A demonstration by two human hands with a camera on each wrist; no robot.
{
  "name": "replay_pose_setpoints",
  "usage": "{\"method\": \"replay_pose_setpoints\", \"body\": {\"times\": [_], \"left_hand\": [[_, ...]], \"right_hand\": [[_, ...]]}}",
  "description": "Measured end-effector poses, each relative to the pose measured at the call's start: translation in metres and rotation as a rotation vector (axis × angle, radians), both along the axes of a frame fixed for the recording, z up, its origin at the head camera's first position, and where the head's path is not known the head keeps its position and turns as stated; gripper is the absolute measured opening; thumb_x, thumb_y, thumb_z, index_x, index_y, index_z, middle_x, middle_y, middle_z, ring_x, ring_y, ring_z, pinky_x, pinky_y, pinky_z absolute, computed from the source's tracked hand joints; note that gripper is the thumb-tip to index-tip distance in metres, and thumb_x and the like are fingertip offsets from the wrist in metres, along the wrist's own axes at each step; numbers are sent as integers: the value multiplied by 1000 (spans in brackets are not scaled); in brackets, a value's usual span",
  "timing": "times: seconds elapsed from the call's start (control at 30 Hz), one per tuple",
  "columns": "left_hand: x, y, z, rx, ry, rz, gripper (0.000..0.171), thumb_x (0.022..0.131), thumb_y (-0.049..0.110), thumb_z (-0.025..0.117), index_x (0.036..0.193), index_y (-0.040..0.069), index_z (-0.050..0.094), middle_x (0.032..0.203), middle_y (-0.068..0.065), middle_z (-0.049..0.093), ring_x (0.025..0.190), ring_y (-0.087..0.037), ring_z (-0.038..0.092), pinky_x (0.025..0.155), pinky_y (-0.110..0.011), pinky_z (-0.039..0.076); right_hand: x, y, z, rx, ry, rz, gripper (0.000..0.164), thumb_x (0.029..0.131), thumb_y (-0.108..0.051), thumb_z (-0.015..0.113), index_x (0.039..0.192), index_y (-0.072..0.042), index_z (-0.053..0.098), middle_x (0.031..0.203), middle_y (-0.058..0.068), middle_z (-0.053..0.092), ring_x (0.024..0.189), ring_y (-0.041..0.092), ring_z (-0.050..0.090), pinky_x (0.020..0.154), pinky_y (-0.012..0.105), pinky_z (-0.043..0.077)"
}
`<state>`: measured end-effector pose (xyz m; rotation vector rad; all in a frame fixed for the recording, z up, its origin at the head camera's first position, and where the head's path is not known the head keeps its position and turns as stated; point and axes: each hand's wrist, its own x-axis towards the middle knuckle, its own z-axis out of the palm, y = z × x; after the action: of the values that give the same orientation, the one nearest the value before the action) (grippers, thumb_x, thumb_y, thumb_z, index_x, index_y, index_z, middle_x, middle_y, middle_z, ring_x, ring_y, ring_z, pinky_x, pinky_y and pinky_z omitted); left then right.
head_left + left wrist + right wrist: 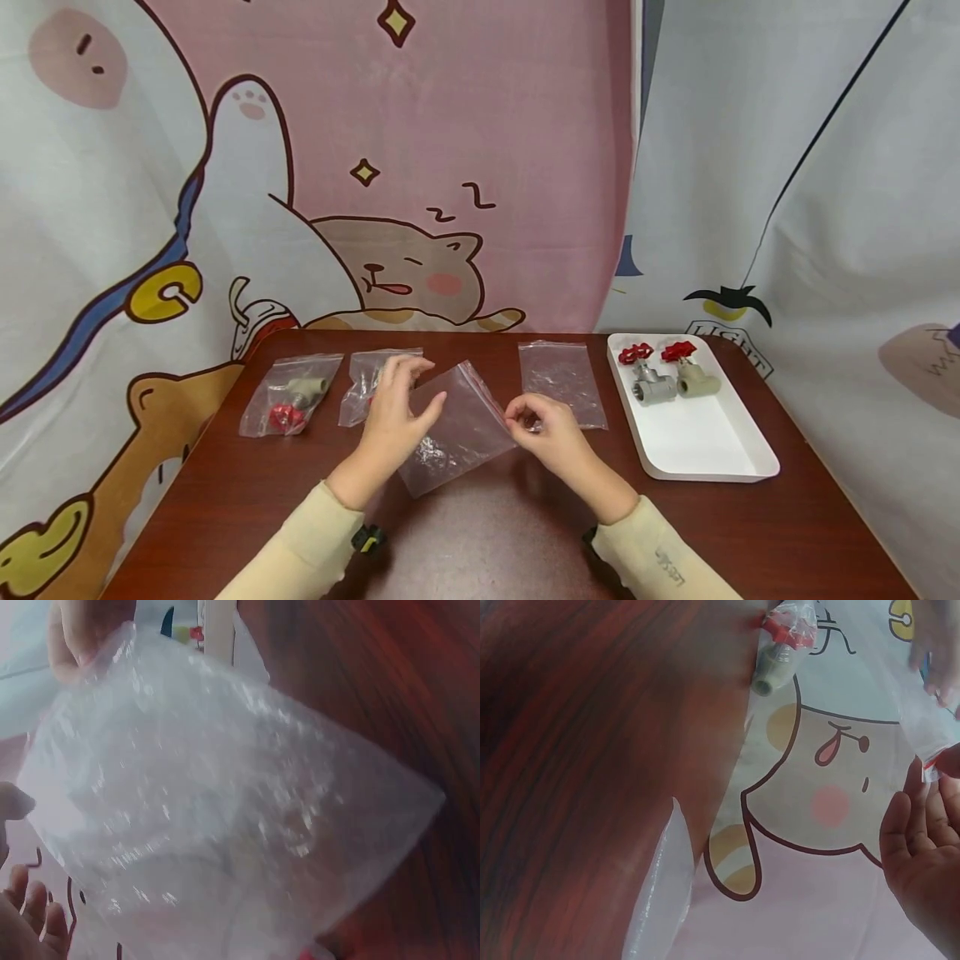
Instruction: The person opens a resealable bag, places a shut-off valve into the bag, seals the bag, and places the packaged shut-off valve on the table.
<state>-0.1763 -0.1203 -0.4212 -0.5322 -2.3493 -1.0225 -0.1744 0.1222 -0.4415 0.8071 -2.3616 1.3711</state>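
Note:
A clear zip-lock bag (461, 437) hangs tilted over the middle of the table, its red-lined zip edge toward the upper right. My right hand (551, 437) pinches it at the right end of that edge, and the same pinch shows in the right wrist view, with the bag's red strip (931, 763) between thumb and fingers. My left hand (396, 417) is beside the bag's left side, thumb and fingers spread apart. In the left wrist view, the bag (210, 780) fills the middle, with left fingers (34, 900) at its left edge.
At the left lies a zip bag (258, 408) holding a valve with a red handwheel (287, 417). Another filled bag (360, 375) is partly behind my left hand. A flat clear bag (562, 375) lies behind my right hand. The white tray (705, 454) at right holds two red-handled valves (652, 387).

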Motion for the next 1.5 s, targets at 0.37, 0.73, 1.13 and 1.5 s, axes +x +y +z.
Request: {"method": "replay_pose_setpoints", "body": {"times": [0.37,0.73,1.13,1.5], "left_hand": [[12,22,8,172,-423,-84,35,90,46,60,77,15,69,64,0,64,56,-8,57,53,-23,47],[11,20,6,242,-517,-132,19,91,21,63,84,4,70,69,-12,69,58,-19,65,54,-21,48],[13,23,3,223,-498,-145,11,88,18,67,86,7,69,70,-8,68,57,-6,60,53,-21,48],[15,24,6,170,-477,-152,10,89,14,64,83,7,69,70,-7,69,57,-7,61,53,-20,49]], "right_hand": [[6,-6,5,164,329,7,20,75,5,69,85,-12,69,82,-4,64,75,8,58,66,21,50],[11,-10,2,176,257,-35,14,78,-2,72,86,-14,69,83,-8,65,72,5,56,63,18,47],[13,-14,1,145,154,-49,10,80,-7,73,87,-14,68,77,-8,59,65,4,52,56,18,46],[15,-20,2,171,119,-95,6,84,-9,71,86,-13,68,81,-6,63,67,3,52,59,17,47]]}}
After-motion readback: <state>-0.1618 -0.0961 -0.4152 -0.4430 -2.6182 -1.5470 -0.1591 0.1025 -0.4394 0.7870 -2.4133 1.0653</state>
